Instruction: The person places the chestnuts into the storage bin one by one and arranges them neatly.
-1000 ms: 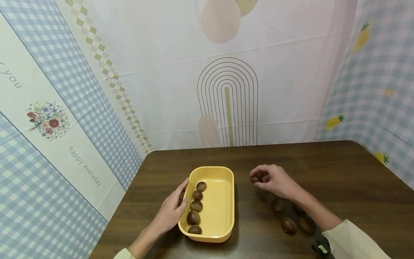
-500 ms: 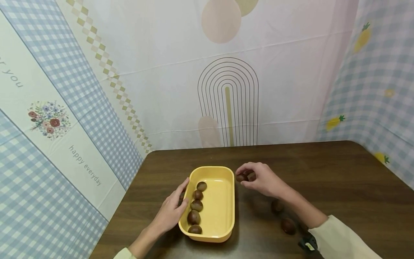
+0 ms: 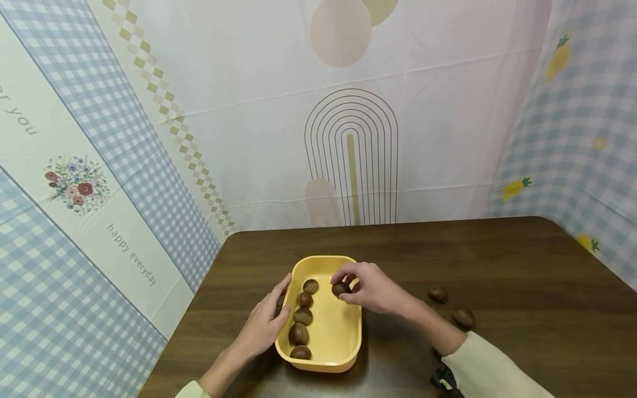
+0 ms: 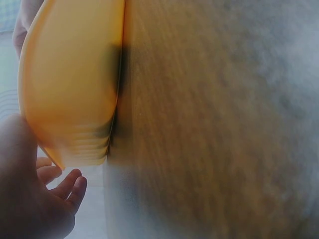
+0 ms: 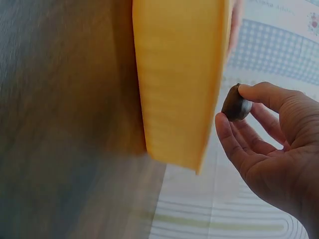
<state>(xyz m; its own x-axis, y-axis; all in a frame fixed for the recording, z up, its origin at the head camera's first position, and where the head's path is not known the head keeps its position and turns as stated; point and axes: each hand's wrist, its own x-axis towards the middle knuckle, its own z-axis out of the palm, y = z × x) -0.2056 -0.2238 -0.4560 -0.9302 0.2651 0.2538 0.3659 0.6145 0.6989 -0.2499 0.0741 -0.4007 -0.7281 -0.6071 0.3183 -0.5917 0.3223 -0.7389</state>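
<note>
Over the right half of a yellow plastic tub (image 3: pixel 332 331), my right hand (image 3: pixel 377 290) pinches a brown chestnut (image 5: pixel 236 103) between thumb and fingertips. In the right wrist view the chestnut is held above the tub's rim. Several chestnuts (image 3: pixel 298 334) lie in a row along the tub's left inner wall. My left hand (image 3: pixel 259 326) rests against the left side of the tub, fingers extended along its outside and thumb at the rim. The left wrist view shows that hand (image 4: pixel 45 199) at the tub's edge, with the fingers loosely bent.
To the right on the dark wooden table (image 3: pixel 522 276) lie loose chestnuts (image 3: pixel 464 318), some partly hidden by my right forearm. A black device (image 3: pixel 444 380) sits at the right sleeve. A printed cloth (image 3: pixel 249 138) hangs behind the table.
My right hand has moved left with the chestnut, from over the table to over the tub. My left hand and the row of chestnuts stay where they were.
</note>
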